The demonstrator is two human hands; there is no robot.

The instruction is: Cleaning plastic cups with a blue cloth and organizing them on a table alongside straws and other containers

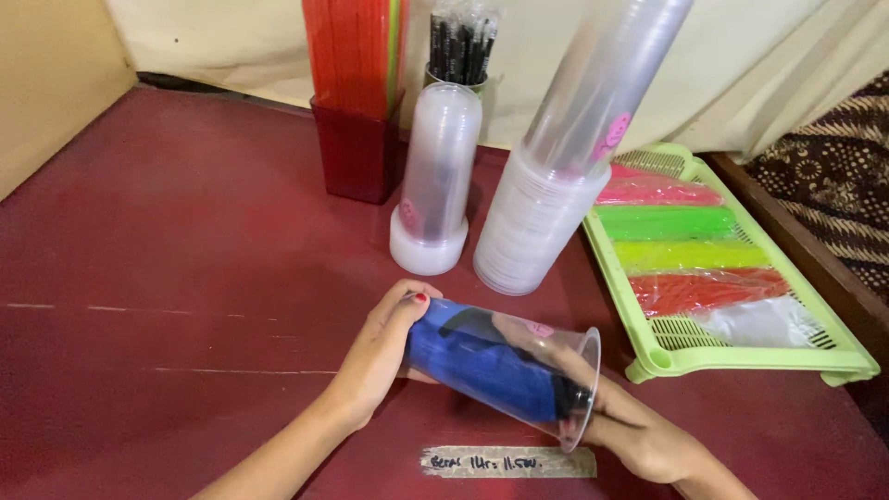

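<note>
Head view. A clear plastic cup (505,370) lies tilted on its side in the lower centre of the frame, just above the dark red counter (185,259), base toward the left, open rim toward the lower right. A blue cloth (472,366) fills most of the inside of the cup.

Left hand (380,347): at lower centre-left, fingers closed around the base end of the cup, thumb on top; firm grip on the cup wall.

Right hand (639,435): at lower right, fingers reaching into the open mouth of the cup and touching the blue cloth. The grip is partly curled; whether it pinches the cloth cannot be told, as the fingertips are hidden behind the cup wall.

A strip of tape (509,461) with handwriting is stuck on the counter directly below the cup.

Upper centre: a small stack of clear cups (437,176) stands upside down; just right of it, a tall stack of clear cups (565,157) leans toward the upper right. Behind these, a dark red holder (356,148) carries red flat items, and a container of black straws (460,46) stands just beside it.

Right of frame: a light green tray (648,361) holds packets of coloured straws (685,250) in pink, green, yellow and red bands.
</note>
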